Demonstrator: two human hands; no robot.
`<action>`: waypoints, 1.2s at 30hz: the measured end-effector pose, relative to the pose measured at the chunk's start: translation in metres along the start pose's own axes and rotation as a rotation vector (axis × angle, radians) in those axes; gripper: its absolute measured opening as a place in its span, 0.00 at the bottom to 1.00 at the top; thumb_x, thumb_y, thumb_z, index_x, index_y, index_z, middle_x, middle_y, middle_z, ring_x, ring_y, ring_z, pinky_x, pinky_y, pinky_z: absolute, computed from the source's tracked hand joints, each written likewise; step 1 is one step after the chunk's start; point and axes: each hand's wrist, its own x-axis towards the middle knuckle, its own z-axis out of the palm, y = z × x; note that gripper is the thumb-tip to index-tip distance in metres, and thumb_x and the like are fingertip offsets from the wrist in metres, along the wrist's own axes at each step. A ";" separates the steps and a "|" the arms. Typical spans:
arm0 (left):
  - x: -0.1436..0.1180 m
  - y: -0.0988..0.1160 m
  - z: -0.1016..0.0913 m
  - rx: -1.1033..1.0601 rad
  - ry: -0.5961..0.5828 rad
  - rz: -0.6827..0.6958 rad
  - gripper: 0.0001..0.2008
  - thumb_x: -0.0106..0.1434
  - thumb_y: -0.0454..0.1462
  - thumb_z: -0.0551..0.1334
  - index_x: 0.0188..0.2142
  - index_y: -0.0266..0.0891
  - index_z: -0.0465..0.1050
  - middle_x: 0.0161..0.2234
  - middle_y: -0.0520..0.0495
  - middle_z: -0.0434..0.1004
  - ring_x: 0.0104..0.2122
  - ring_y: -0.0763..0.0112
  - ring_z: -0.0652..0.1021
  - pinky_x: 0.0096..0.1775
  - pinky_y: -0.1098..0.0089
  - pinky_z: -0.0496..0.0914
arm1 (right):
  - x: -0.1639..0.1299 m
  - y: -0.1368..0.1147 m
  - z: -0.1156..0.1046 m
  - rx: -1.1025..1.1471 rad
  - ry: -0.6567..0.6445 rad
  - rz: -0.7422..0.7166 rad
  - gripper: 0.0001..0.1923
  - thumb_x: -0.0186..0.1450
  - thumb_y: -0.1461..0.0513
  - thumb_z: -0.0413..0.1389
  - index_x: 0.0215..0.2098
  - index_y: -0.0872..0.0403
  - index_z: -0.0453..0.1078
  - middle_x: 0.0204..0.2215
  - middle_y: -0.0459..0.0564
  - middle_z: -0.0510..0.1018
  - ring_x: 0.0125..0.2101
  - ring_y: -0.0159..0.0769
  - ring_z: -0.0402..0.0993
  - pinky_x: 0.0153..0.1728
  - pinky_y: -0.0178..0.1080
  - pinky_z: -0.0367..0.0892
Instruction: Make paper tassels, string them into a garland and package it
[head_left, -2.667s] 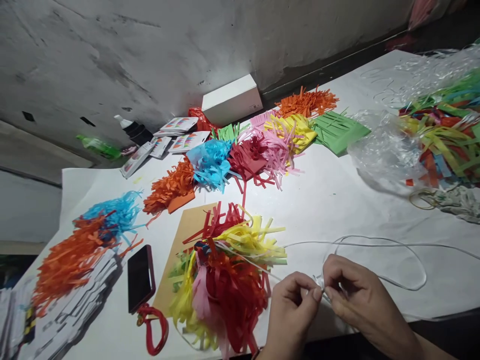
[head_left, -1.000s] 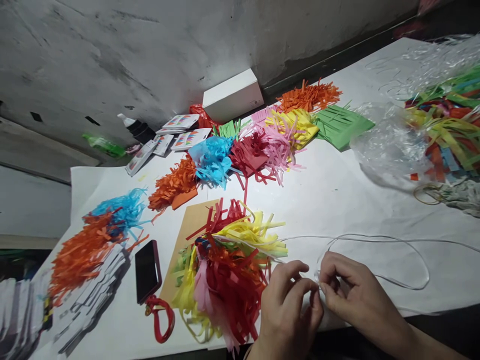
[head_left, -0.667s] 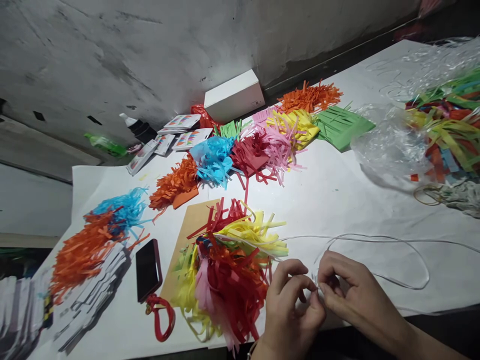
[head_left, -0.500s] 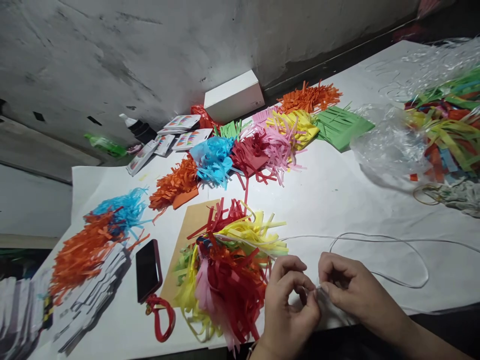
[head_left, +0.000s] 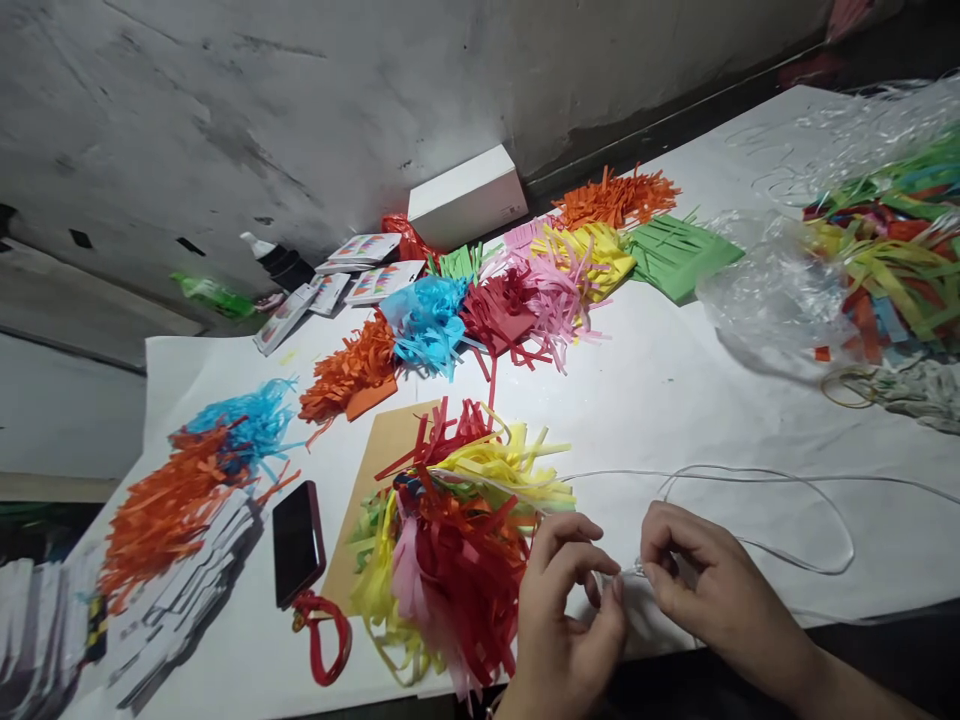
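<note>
While both hands [head_left: 630, 590] apparently pinch the white string [head_left: 757, 478], they have drawn slightly apart.

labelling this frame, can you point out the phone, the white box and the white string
phone [head_left: 298, 541], head view, middle of its dark screen
white box [head_left: 465, 197], head view, its front face
white string [head_left: 750, 476], head view, top of its loop

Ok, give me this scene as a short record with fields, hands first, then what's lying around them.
left hand: pinches the white string at the table's near edge
right hand: pinches the same string, fingertips close to the left's
beside left hand: mixed paper fringe bundle on brown card
phone: dark, face up, left of the bundle
far side: row of coloured fringe piles, white box
right: clear plastic bag of strips
</note>
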 end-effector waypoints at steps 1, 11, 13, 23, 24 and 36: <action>0.000 0.000 0.000 -0.009 -0.016 -0.010 0.13 0.59 0.26 0.62 0.40 0.43 0.72 0.43 0.47 0.72 0.35 0.72 0.76 0.30 0.76 0.73 | 0.000 -0.002 0.000 0.007 0.002 0.005 0.05 0.57 0.64 0.51 0.23 0.50 0.61 0.22 0.41 0.66 0.23 0.31 0.63 0.23 0.32 0.60; 0.002 -0.001 -0.012 -0.082 -0.025 -0.118 0.07 0.68 0.32 0.61 0.45 0.45 0.72 0.45 0.46 0.74 0.41 0.67 0.76 0.38 0.71 0.73 | -0.001 -0.010 -0.006 0.057 -0.025 0.050 0.07 0.58 0.61 0.50 0.22 0.50 0.60 0.22 0.42 0.66 0.23 0.32 0.63 0.23 0.33 0.60; 0.001 -0.002 -0.010 -0.042 -0.104 -0.065 0.15 0.66 0.32 0.64 0.52 0.46 0.71 0.50 0.43 0.73 0.46 0.63 0.76 0.41 0.68 0.73 | -0.001 -0.010 -0.007 0.064 -0.033 0.050 0.07 0.58 0.61 0.51 0.23 0.51 0.61 0.22 0.42 0.67 0.24 0.32 0.63 0.24 0.33 0.61; -0.002 -0.010 -0.006 0.046 -0.301 -0.073 0.15 0.66 0.31 0.63 0.52 0.45 0.69 0.47 0.44 0.79 0.47 0.62 0.78 0.49 0.63 0.73 | -0.007 0.006 -0.014 0.089 -0.049 -0.073 0.10 0.67 0.60 0.53 0.27 0.50 0.64 0.26 0.43 0.69 0.28 0.33 0.67 0.30 0.34 0.66; -0.003 -0.011 -0.007 0.053 -0.344 -0.062 0.14 0.66 0.30 0.61 0.50 0.45 0.71 0.42 0.46 0.80 0.42 0.64 0.79 0.45 0.65 0.74 | -0.007 0.011 -0.017 0.085 -0.055 -0.107 0.08 0.69 0.59 0.54 0.31 0.50 0.67 0.30 0.45 0.72 0.32 0.34 0.70 0.34 0.35 0.68; -0.026 -0.017 -0.068 0.081 -0.212 0.040 0.23 0.66 0.30 0.61 0.59 0.50 0.70 0.55 0.41 0.76 0.56 0.57 0.77 0.55 0.59 0.75 | -0.032 0.064 -0.072 -0.436 -0.215 -0.179 0.10 0.70 0.57 0.54 0.43 0.44 0.78 0.35 0.50 0.83 0.35 0.43 0.80 0.38 0.44 0.74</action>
